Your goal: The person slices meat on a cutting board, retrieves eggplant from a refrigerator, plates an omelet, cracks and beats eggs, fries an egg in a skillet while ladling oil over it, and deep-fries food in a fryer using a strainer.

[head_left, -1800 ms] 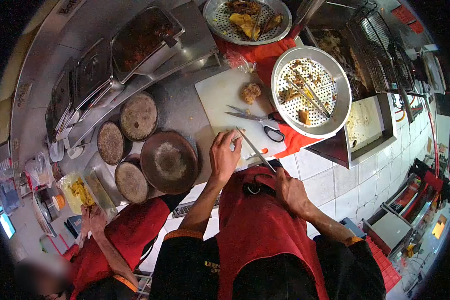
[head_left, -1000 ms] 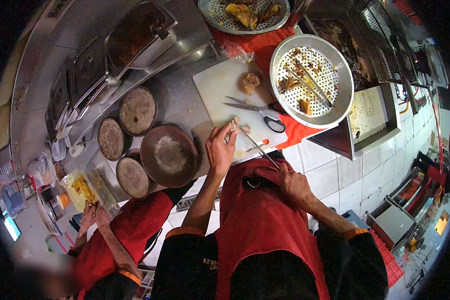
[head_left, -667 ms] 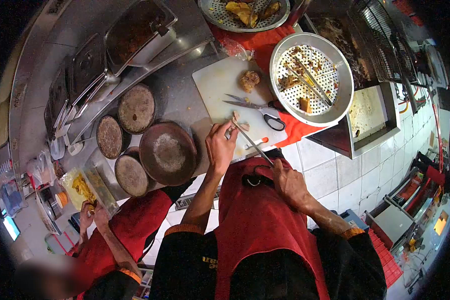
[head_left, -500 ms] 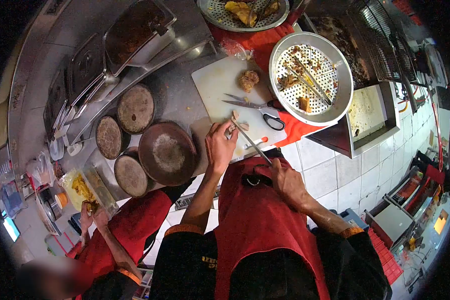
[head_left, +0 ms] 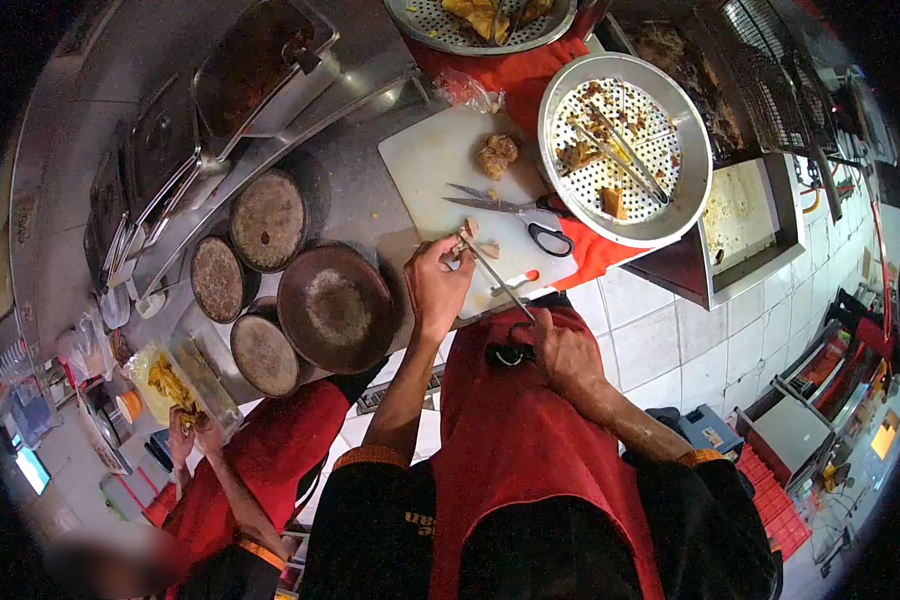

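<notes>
My right hand (head_left: 562, 350) is closed round the handle end of a long knife (head_left: 500, 283), whose blade slants up and left over the white cutting board (head_left: 420, 165). The blade's far end meets a small pale piece of meat (head_left: 469, 229). My left hand (head_left: 438, 283) pinches this meat with its fingertips at the board's lower left edge. Another pale piece (head_left: 489, 250) lies just right of it. Open scissors (head_left: 515, 210) with black handles rest on the board, and a brown fried chunk (head_left: 496, 156) sits above them.
A perforated pan (head_left: 625, 150) with tongs and scraps stands at the right, another (head_left: 480, 25) at the top. Several round dark plates (head_left: 335, 308) stand left of the board. At lower left a co-worker's hands (head_left: 195, 430) hold yellow food by a plastic container (head_left: 215, 390).
Since the first frame, a cut piece lies separate on the board beside the meat. My right hand has shifted slightly left and down with the knife. The view has shifted a little.
</notes>
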### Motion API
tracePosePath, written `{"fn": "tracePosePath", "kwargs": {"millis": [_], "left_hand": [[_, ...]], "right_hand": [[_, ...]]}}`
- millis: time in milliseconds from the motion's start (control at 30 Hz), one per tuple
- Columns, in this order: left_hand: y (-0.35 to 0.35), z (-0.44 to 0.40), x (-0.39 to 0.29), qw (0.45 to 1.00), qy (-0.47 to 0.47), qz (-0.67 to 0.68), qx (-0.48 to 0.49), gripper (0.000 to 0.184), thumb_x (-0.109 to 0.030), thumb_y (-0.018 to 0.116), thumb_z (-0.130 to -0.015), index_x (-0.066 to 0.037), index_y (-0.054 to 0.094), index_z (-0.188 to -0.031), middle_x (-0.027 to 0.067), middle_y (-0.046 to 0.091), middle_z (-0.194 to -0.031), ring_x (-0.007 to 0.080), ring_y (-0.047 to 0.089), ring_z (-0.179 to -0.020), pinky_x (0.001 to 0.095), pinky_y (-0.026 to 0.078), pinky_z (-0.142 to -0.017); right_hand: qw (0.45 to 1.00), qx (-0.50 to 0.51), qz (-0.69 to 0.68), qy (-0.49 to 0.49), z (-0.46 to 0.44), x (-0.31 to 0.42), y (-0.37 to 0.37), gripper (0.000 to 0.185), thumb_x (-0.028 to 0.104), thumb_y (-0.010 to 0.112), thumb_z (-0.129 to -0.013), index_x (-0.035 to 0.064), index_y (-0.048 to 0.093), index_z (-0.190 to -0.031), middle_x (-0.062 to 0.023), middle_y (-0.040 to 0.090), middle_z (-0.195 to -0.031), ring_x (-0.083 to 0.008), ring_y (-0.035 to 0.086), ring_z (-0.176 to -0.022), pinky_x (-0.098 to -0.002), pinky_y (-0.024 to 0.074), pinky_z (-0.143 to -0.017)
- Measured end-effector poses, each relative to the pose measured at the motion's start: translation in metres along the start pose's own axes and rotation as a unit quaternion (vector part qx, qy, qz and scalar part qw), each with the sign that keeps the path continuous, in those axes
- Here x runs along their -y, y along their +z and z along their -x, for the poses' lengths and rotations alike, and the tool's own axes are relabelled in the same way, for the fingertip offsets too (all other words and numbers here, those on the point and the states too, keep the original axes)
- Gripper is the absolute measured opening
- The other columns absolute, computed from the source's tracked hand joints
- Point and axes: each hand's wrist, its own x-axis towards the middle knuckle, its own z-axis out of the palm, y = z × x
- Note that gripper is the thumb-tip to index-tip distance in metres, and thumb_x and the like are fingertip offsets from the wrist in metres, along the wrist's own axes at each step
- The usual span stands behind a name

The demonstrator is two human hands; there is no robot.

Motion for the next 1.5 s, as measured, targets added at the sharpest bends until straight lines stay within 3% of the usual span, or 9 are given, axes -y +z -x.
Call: {"fn": "tracePosePath", "kwargs": {"millis": [67,167,367,667,800,1000,1133,1267,1500], "left_hand": [[0.002,-0.002,0.004,1.0,0.011,0.006,-0.009,0.024,-0.015,0.067,-0.07,-0.002,0.067,-0.09,0.0156,0.065,-0.078,0.0241,0.061,-0.061,0.0335,0.046,-0.059],[0.001,-0.001,0.005,0.998,-0.039,0.042,0.016,0.025,-0.015,0.067,-0.071,-0.002,0.067,-0.092,0.0155,0.066,-0.078,0.0224,0.061,-0.06,0.0328,0.046,-0.059],[0.007,-0.001,0.009,0.999,-0.045,0.024,-0.01,0.027,-0.018,0.068,-0.071,-0.001,0.067,-0.092,0.0148,0.066,-0.076,0.0198,0.062,-0.06,0.0317,0.047,-0.059],[0.012,-0.004,0.015,0.999,-0.01,0.002,-0.041,0.028,-0.019,0.069,-0.07,-0.002,0.067,-0.092,0.0144,0.066,-0.077,0.0225,0.063,-0.065,0.0317,0.048,-0.062],[0.007,-0.001,0.009,0.999,-0.031,0.015,-0.043,0.023,-0.017,0.068,-0.072,-0.001,0.067,-0.089,0.0146,0.065,-0.078,0.0254,0.063,-0.067,0.0332,0.048,-0.065],[0.004,0.011,0.022,0.995,0.017,0.067,-0.073,0.043,-0.01,0.07,-0.075,0.002,0.055,-0.113,0.0076,0.058,-0.092,0.0161,0.055,-0.077,0.0283,0.046,-0.07],[-0.019,0.037,0.018,0.987,0.046,0.151,-0.031,0.035,-0.001,0.057,-0.078,0.0,0.041,-0.109,0.0126,0.044,-0.102,0.0206,0.046,-0.087,0.0323,0.04,-0.082],[-0.034,0.035,0.023,0.985,0.164,0.011,0.051,0.038,0.0,0.059,-0.073,-0.001,0.042,-0.108,0.017,0.045,-0.1,0.0347,0.048,-0.09,0.0389,0.041,-0.082],[-0.039,0.009,0.019,0.962,0.2,0.017,0.186,0.031,-0.008,0.067,-0.075,-0.002,0.058,-0.105,0.0139,0.055,-0.101,0.0295,0.055,-0.095,0.0341,0.043,-0.084]], "right_hand": [[0.998,-0.028,0.047,-0.029,0.003,-0.007,0.02,0.045,0.013,0.047,-0.086,-0.0049,0.042,-0.127,-0.0077,0.053,-0.057,-0.0179,0.054,-0.045,-0.0304,0.0453,-0.04],[0.991,-0.069,0.102,-0.059,0.004,-0.004,0.016,0.039,0.012,0.047,-0.085,-0.0043,0.046,-0.12,-0.0078,0.055,-0.058,-0.019,0.057,-0.047,-0.0312,0.0463,-0.04],[0.994,0.094,0.025,0.054,-0.016,0.013,-0.007,0.019,0.009,0.046,-0.085,0.0006,0.045,-0.102,-0.0107,0.061,-0.064,-0.0242,0.064,-0.057,-0.036,0.0508,-0.045],[0.992,0.095,-0.031,0.074,-0.027,0.015,-0.005,0.022,0.009,0.049,-0.082,-0.0009,0.037,-0.097,-0.0208,0.06,-0.065,-0.0363,0.063,-0.06,-0.0436,0.0503,-0.05],[0.996,0.085,0.01,0.035,-0.007,0.003,0.015,0.027,0.016,0.045,-0.088,-0.0007,0.041,-0.109,-0.0182,0.061,-0.067,-0.0321,0.064,-0.06,-0.0441,0.0494,-0.048],[0.982,0.171,-0.064,0.048,0.004,-0.017,-0.029,0.036,0.018,0.04,-0.091,-0.0061,0.035,-0.117,-0.0248,0.06,-0.067,-0.0401,0.061,-0.062,-0.0499,0.0471,-0.053],[0.983,0.15,-0.109,0.013,0.016,-0.031,-0.026,0.038,0.016,0.039,-0.091,-0.0054,0.033,-0.122,-0.0257,0.059,-0.066,-0.0414,0.061,-0.062,-0.0496,0.0473,-0.053],[0.992,0.095,-0.02,-0.086,0.007,-0.03,-0.005,0.037,0.013,0.039,-0.088,-0.0021,0.037,-0.122,-0.0236,0.059,-0.065,-0.0375,0.061,-0.059,-0.0477,0.0482,-0.053],[0.992,0.1,0.033,-0.07,0.011,-0.065,-0.041,0.044,0.015,0.043,-0.085,-0.0032,0.04,-0.125,-0.0171,0.061,-0.068,-0.0293,0.062,-0.055,-0.0413,0.0476,-0.048]]}}
